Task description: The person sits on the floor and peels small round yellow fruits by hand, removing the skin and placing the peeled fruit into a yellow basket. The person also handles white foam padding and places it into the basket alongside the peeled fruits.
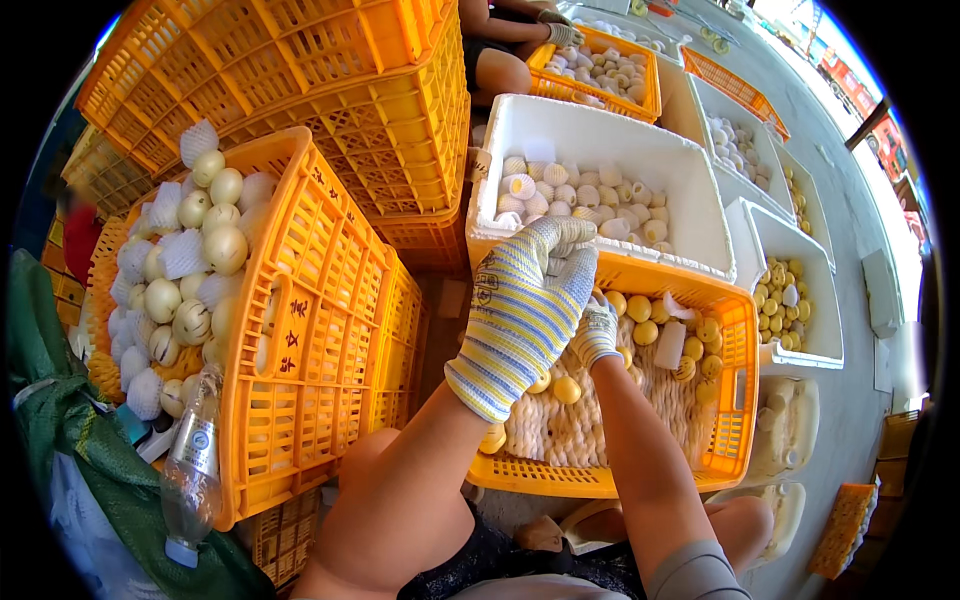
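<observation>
My left hand (525, 300), in a striped knit glove, is raised over the near edge of a white foam box (675, 195), its fingers bent. My right hand (598, 330), gloved too, sits just below and right of it, partly covered by it. Whether either holds anything is hidden. Beneath them is an orange plastic crate (739, 405) lined with wavy padding (555, 427), with loose yellow round fruits (567, 389) and a white foam sleeve (670, 346). Inside the foam box lie many fruits in white foam net sleeves (556, 174).
At left, an orange crate (315, 330) holds pale fruits (162, 301), with a plastic bottle (191, 480) against it. Stacked orange crates (360, 127) rise behind. Another foam box (825, 300) with yellow fruits is at right. A co-worker's gloved hands (562, 28) are at the top by a crate.
</observation>
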